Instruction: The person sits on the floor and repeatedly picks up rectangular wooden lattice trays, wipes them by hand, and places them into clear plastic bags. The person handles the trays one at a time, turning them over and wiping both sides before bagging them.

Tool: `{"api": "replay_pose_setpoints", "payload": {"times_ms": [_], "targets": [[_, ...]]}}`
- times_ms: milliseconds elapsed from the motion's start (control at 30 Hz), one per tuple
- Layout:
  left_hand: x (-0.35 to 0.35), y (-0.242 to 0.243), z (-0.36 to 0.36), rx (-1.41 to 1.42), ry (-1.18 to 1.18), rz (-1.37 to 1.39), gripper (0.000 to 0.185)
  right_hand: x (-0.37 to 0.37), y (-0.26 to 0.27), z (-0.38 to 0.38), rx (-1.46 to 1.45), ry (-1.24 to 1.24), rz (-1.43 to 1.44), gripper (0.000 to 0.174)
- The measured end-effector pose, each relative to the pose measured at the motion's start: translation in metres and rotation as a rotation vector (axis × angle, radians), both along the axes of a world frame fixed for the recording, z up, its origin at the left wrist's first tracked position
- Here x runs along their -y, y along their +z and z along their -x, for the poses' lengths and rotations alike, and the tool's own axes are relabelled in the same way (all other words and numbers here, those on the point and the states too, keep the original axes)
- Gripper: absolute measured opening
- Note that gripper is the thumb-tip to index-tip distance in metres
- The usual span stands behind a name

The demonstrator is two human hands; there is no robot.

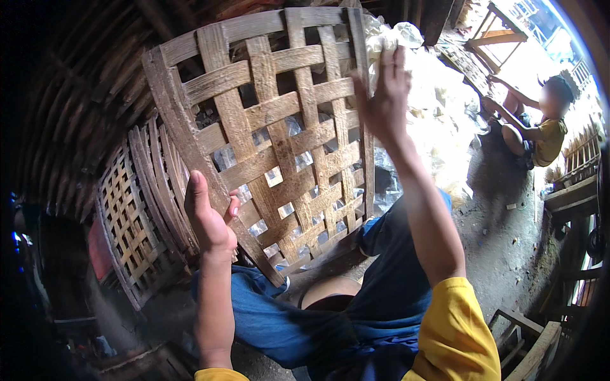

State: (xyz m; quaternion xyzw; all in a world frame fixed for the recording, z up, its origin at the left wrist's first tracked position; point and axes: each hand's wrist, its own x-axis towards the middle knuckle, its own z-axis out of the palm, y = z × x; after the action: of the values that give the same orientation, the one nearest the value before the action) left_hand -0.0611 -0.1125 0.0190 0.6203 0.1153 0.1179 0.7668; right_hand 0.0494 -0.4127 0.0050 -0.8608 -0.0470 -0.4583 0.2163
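Before me a woven panel of flat bamboo or wood strips [279, 145] in a wooden frame stands tilted, its lower end down between my legs. My left hand [212, 221] grips the frame's left side bar, thumb up and a fingertip showing by the lattice. At the upper right edge, my right hand [387, 102] is raised with its fingers straight and thumb apart. It looks slightly blurred and has nothing in it; whether the thumb touches the frame I cannot tell.
More woven panels [128, 214] stand stacked at my left. A heap of clear plastic sheeting [429, 109] lies beyond the panel. At the right another person [548, 138] sits low, hands on a similar panel [469, 66]. Wooden frames [533, 347] stand at lower right.
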Motion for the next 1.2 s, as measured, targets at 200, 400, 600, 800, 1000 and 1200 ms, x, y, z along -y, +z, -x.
{"api": "replay_pose_setpoints", "payload": {"times_ms": [200,400,600,800,1000,1200], "targets": [[0.014,-0.001,-0.006,0.046,0.043,0.281,0.047,-0.135,-0.015,0.069,-0.081,0.828,0.323,0.077],[0.012,0.015,-0.005,0.027,0.189,0.231,0.054,-0.066,0.016,0.017,-0.203,0.228,0.367,0.070],[0.000,0.016,-0.013,-0.008,0.247,0.279,0.052,0.010,-0.009,-0.008,-0.059,-0.097,0.065,0.066],[-0.008,0.012,-0.013,-0.110,0.164,0.426,0.056,-0.112,0.002,0.089,-0.236,0.824,0.330,0.087],[-0.003,0.005,-0.015,0.011,0.148,0.389,0.054,-0.098,-0.004,0.055,-0.249,0.656,0.324,0.077],[-0.001,0.012,-0.019,0.007,0.188,0.352,0.050,0.007,-0.015,-0.004,-0.271,-0.010,0.152,0.078]]}}
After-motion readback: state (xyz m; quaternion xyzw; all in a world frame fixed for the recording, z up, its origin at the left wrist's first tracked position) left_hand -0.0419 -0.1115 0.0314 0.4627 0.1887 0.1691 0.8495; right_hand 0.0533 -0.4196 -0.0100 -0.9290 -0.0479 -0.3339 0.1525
